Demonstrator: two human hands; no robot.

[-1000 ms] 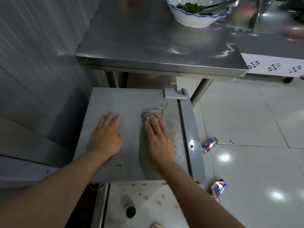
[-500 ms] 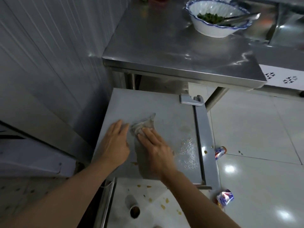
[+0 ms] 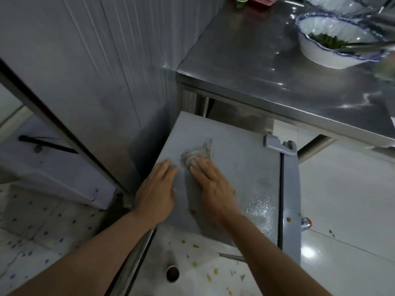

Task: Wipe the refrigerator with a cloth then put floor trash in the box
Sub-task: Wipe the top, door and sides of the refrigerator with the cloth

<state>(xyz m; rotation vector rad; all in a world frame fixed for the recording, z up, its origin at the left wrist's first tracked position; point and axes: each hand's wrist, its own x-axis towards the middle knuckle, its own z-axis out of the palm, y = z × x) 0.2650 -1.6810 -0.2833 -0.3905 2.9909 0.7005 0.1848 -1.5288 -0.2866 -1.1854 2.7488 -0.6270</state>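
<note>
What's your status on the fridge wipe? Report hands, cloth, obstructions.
Left hand flat on refrigerator top. Right hand flat, pressing cloth to the top, no grip. Nothing blocking the wipe. One can on floor beside the fridge.

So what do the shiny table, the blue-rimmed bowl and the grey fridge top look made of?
Shiny silver table: likely stainless steel, with mirror-like streaky reflections.
White blue-rimmed bowl: probably glazed ceramic, glossy with a painted scalloped rim.
Grey refrigerator top: matte, maybe painted metal or plastic; a wet patch glistens on it.

Dim, bluish light; floor [image 3: 342,210] glare (edges warped, blurred).
</note>
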